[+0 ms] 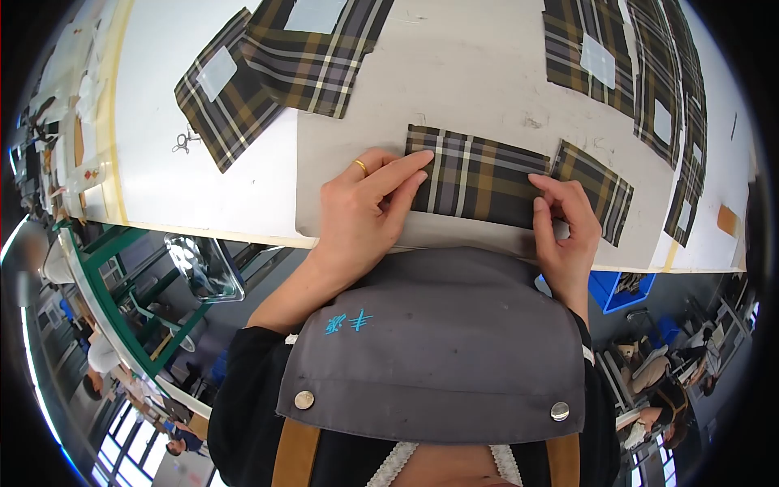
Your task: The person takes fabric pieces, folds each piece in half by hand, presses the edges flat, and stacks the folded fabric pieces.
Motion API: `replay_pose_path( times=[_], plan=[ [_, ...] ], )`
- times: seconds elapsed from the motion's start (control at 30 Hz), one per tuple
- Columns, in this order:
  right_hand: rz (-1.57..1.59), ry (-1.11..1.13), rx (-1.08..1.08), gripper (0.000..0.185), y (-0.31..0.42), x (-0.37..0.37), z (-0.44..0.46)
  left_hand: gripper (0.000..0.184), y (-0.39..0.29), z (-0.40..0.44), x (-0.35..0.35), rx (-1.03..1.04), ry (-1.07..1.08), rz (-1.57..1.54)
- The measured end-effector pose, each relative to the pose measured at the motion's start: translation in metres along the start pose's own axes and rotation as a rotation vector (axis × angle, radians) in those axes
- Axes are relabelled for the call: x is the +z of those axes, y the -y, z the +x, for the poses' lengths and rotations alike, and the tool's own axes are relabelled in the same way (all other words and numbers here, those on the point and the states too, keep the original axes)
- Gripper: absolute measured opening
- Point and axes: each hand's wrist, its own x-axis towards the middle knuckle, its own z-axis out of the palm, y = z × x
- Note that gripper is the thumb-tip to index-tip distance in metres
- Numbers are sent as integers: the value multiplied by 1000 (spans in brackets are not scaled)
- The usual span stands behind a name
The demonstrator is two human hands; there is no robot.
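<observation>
Plaid panel [483, 180] lies on a grey sheet [462, 81], near its front edge. Left hand [365, 199] contacts the panel's left end, thumb and index tips slightly apart. Right hand [568, 231] contacts the right end, tips also apart, beside a smaller plaid piece [596, 183].

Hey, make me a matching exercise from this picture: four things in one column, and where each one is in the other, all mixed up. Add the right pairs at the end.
Things
1. Ring
2. Bright blue lettering
3. Long plaid strip nearest the person
4. Plastic bin

Places
A. Lower than the tabletop, on the right
B. On a finger of the left hand
C. On the grey apron
D. At the fingertips of both the left hand and the right hand

Right pairs: 1-B, 2-C, 3-D, 4-A
</observation>
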Motion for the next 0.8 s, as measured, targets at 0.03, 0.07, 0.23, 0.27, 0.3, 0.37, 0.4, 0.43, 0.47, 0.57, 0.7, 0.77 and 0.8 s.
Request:
replay_pose_path(
  times=[0.03,0.07,0.23,0.27,0.3,0.37,0.4,0.43,0.47,0.57,0.7,0.77,0.8],
  plan=[
    [4,2,-1,30,0,0,0,21,0,0,0,15,-5,13],
    [0,1,2,29,0,0,0,21,0,1,0,14,-5,16],
    [-14,7,6,28,1,-1,1,26,-5,3,-2,-2,28,32],
    [-13,8,10,28,2,-1,1,26,-5,3,-2,-2,29,32],
    [-13,10,14,28,3,-1,2,27,-5,3,-2,1,27,36],
    [-16,16,9,28,3,-2,2,27,-5,3,-2,5,27,40],
    [-19,22,4,28,2,-2,2,24,-4,4,-1,-5,24,52],
    [-21,19,6,28,2,-2,2,22,-5,4,-1,-14,23,61],
    [-4,30,5,28,2,-2,3,22,-5,4,-1,-10,29,54],
    [-10,47,-5,28,2,-3,3,25,-7,4,0,-9,32,59],
    [2,73,2,27,0,-5,3,27,-9,5,-1,-16,49,93],
    [6,72,16,27,1,-6,3,28,-10,5,-2,-41,45,101],
    [25,84,21,27,1,-6,3,28,-10,5,-2,-40,52,105]
  ],
)
